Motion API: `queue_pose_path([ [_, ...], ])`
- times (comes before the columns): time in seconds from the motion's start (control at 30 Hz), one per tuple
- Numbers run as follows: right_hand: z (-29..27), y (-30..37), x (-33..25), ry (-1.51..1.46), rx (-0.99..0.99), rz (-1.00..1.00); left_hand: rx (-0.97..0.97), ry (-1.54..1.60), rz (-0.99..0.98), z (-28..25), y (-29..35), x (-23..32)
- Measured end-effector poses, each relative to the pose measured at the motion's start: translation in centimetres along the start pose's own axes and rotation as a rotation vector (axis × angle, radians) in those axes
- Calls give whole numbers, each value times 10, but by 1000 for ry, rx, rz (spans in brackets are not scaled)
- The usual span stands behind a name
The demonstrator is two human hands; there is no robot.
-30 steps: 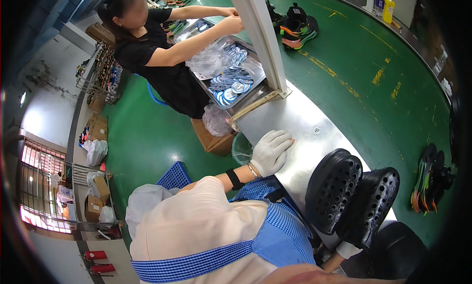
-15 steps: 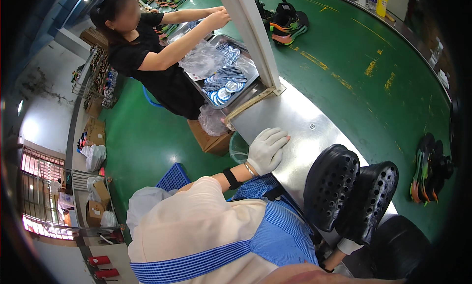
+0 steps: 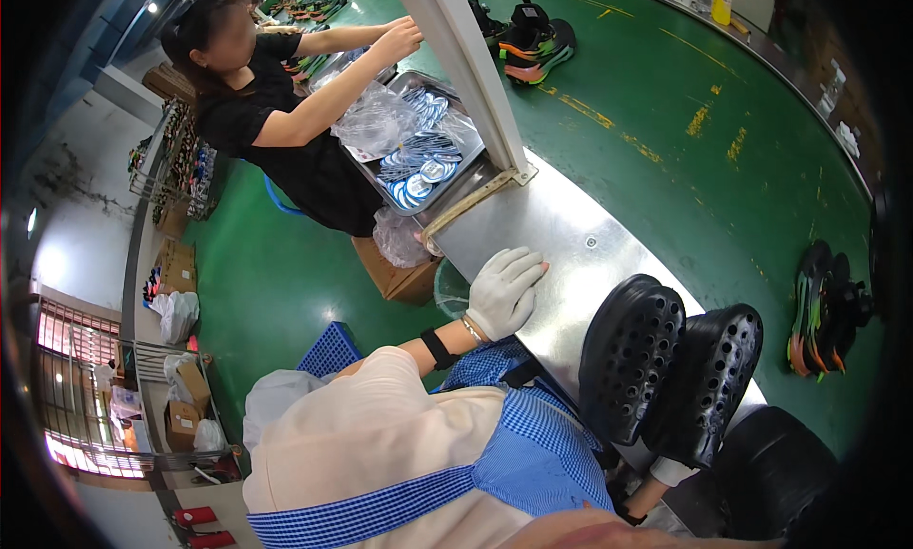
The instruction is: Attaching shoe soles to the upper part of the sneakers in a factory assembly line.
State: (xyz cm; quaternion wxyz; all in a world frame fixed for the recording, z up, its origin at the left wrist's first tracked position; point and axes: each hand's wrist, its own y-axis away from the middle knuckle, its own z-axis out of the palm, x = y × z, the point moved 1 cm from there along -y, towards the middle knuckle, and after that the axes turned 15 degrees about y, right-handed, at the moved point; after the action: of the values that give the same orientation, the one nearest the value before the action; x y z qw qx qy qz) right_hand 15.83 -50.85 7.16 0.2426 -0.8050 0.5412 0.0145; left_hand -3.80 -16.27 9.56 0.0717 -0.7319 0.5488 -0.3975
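My left hand point(image 3: 504, 294), in a white glove, lies flat near the edge of a shiny metal bench point(image 3: 590, 243). Its fingers are stretched out and nothing is in them; a bare fingertip shows. On the bench to its right are two black clog-like shoes with rows of holes, the left one point(image 3: 623, 364) and the right one point(image 3: 709, 383), side by side. Below the right clog, a white-gloved part of my right hand point(image 3: 670, 471) shows. The clog hides its fingers, so whether it grips the shoe is unclear.
Past a slanting white post point(image 3: 471, 74), a co-worker point(image 3: 276, 131) reaches over a metal tray point(image 3: 471, 150) of blue-and-white round pieces and plastic bags. A cardboard box point(image 3: 404, 281) and a blue crate point(image 3: 328, 349) stand left of the bench. Colourful shoes point(image 3: 823, 311) are on the green floor.
The whole picture has slid slightly left. My left hand stays flat on the bench, and the clogs and my right hand keep their places on it.
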Motion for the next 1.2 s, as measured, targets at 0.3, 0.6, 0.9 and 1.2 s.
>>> queue_pose_path([
  [0.3,60,25,67,-232,-87,173,10,-3,10,4,-1,0],
  [0.6,70,34,77,-344,17,196,15,-22,7,5,0,8],
  [0.9,58,38,56,-443,204,219,27,-9,25,8,0,12],
  [1.2,59,44,90,-316,116,88,41,-6,28,9,0,18],
])
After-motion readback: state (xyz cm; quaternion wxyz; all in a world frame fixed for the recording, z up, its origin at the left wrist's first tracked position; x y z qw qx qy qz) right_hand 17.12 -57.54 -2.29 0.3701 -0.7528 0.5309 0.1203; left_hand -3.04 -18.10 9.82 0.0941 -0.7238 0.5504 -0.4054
